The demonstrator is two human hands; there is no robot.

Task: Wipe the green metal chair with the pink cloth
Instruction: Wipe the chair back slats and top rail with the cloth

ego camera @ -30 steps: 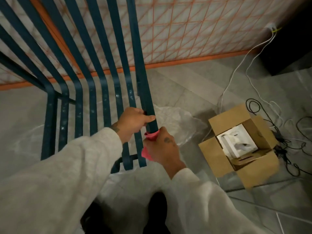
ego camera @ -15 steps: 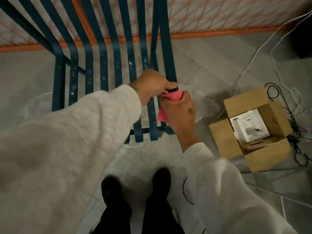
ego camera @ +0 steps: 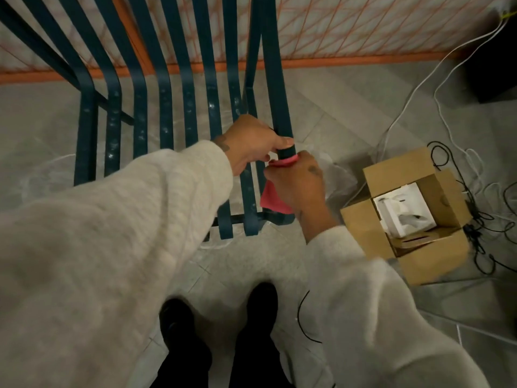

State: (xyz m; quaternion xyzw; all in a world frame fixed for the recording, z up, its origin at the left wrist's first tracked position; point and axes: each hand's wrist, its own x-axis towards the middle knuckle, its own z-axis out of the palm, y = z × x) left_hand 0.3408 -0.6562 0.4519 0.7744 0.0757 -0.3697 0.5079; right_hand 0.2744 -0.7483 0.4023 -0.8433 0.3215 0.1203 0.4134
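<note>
Both hands have drawn together on the outermost right slat of the green metal chair [ego camera: 275, 79]. A second ago a clear stretch of slat separated them; now they sit one just above the other. The left hand [ego camera: 251, 141] grips the slat with its thumb laid across the front. The right hand [ego camera: 299, 186] is closed round the pink cloth [ego camera: 272, 201] directly below it. The cloth is now bunched as a collar round the slat at the top of the right fist, almost touching the left thumb, with a loose corner hanging down beside the wrist. Measured against the slat's front end, the cloth has hardly travelled, so this reads as a re-grip rather than a stroke. My judgement is that the left hand is steadying the chair while the right sets the cloth for a pull along this slat. The view has also dipped, and the person's dark shoes [ego camera: 261, 301] now show on the floor [ego camera: 42, 121]. Pale specks dot the slats to the left, so most of the seat probably still needs wiping. An open cardboard box [ego camera: 397, 169] sits on the floor to the right, well apart from the chair.
</note>
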